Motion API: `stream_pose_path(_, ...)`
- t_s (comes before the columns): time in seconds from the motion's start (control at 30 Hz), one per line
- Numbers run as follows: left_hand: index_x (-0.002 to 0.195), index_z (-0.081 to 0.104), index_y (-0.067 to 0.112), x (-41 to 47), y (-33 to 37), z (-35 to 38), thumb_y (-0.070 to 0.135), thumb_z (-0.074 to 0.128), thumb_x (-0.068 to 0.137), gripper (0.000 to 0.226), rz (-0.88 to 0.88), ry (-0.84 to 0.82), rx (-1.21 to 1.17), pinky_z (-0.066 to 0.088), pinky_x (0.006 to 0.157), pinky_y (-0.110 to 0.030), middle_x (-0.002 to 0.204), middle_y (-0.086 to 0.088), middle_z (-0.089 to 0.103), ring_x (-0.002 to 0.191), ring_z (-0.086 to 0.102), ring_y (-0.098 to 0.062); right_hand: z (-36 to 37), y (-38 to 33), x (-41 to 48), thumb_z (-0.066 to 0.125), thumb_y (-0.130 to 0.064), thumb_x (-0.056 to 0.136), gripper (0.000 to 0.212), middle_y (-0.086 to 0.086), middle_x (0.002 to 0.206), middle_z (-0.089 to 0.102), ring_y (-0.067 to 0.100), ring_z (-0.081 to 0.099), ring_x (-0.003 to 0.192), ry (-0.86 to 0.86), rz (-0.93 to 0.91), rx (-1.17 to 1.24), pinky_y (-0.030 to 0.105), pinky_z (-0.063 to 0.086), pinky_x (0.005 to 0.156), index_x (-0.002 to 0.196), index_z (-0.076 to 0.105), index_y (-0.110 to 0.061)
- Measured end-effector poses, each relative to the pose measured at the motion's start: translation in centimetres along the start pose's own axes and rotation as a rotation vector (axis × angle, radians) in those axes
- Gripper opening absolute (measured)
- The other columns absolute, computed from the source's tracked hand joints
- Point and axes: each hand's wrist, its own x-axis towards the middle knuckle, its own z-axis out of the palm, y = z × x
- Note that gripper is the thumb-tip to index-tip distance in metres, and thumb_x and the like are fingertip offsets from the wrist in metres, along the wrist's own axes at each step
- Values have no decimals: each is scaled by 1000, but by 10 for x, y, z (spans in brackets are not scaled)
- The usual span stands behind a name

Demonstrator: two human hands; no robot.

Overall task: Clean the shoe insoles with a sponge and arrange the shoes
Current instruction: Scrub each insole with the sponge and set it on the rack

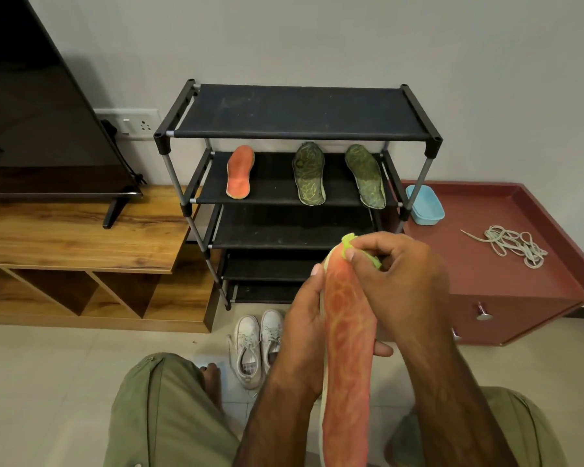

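TV on wooden unit | blue tub on maroon cabinet

One camera is riding on the person's head, looking forward and down, hovering close over the left hand and right hand, and facing the rack against the wall farther off.

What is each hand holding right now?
Left hand: closed, fingers wrapped round the orange insole.
Right hand: closed, pinching the green sponge against the insole's far end.
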Motion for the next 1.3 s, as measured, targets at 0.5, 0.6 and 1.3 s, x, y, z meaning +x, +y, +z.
stream_pose_path(0.5,128,65,8,2,-1,0,66,61,86,71,23,-28,14,61,61,-38,95,-14,74,73,73,-25,1,3,4,75,-39,89,8,-20,90,72,6,68,85,12,35,-11,37,59,75,96,78,-39)
stream_pose_path(0.6,134,60,7,2,0,-1,64,64,86,75,64,27,32,61,59,-37,98,-13,75,78,74,-25,1,1,3,76,-41,85,8,-23,88,74,3,70,85,-157,15,61,37,60,77,93,78,-42)
stream_pose_path(1.3,127,70,13,3,0,-4,57,37,101,61,0,-93,3,62,69,-43,112,-20,72,82,73,-31,-6,2,8,75,-40,86,6,-23,86,72,1,66,81,-52,39,-56,37,59,75,92,77,-40)
